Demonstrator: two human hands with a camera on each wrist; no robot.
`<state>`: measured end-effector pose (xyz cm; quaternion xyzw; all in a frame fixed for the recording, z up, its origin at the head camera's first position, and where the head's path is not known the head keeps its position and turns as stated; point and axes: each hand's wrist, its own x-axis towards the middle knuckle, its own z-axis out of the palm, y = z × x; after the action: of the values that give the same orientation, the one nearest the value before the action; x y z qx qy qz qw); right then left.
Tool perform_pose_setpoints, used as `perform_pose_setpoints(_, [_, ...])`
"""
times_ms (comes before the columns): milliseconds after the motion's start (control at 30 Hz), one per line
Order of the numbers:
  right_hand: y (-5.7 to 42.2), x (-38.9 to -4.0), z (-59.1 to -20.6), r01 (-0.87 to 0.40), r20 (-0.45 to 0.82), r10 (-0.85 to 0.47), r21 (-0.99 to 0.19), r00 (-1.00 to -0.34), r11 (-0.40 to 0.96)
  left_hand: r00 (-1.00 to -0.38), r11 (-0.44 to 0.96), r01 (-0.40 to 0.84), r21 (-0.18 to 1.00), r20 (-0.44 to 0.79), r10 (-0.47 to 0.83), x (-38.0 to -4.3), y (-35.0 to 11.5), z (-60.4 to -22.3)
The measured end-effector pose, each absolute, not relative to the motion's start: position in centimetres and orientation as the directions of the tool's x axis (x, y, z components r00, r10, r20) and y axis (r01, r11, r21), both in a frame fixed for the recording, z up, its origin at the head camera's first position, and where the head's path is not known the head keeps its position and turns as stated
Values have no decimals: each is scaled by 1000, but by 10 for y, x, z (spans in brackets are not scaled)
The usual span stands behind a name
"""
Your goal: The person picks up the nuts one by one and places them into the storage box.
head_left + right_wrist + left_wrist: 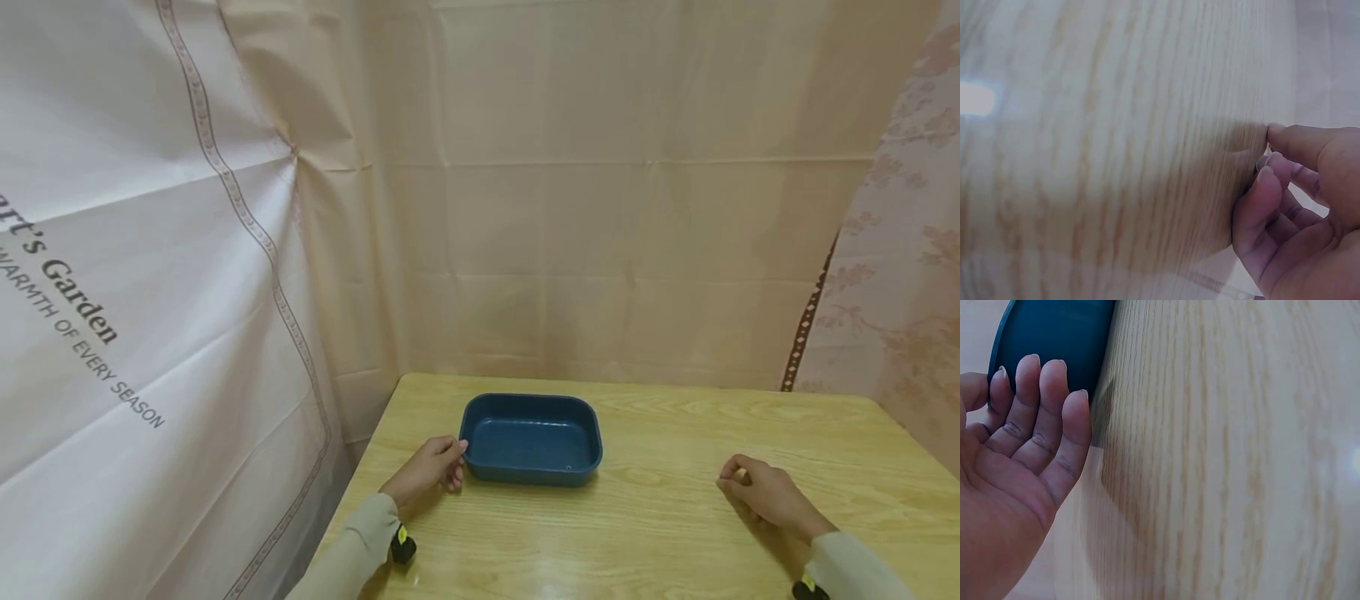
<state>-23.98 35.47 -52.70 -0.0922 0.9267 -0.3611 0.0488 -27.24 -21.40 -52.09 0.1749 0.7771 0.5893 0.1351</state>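
Observation:
A dark blue rectangular box (531, 477) with rounded corners stands on the wooden table. My left hand (431, 468) pinches its left rim between thumb and index finger. In the left wrist view the other fingers (1054, 394) are loosely bent along the outside of the box wall (1054, 337). Inside the box, near its front right corner, lies a tiny ring-like thing (568, 468). My right hand (768, 492) is low at the table's right side, thumb and fingers curled together. Between its fingertips shows a small greyish thing (1262, 163), mostly hidden, its kind unclear.
The pale wooden table (660, 533) reaches back to a hanging beige cloth (600, 250). A printed white cloth (187, 333) hangs at the left, and a flowered one (900, 308) at the right.

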Motion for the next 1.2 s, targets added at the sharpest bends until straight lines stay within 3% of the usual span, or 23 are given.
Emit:
perform_pose_setpoints(667, [360,-245,-525,-126,-89,-263,-704,-961,699,-905,247,103,963,-12,425,-273,-214,-521])
perform_pose_setpoints(1200, [358,-244,-527,-133,-38,-204,-638,-978,759,-906,240,103,965,-8,423,-273,-215,-522])
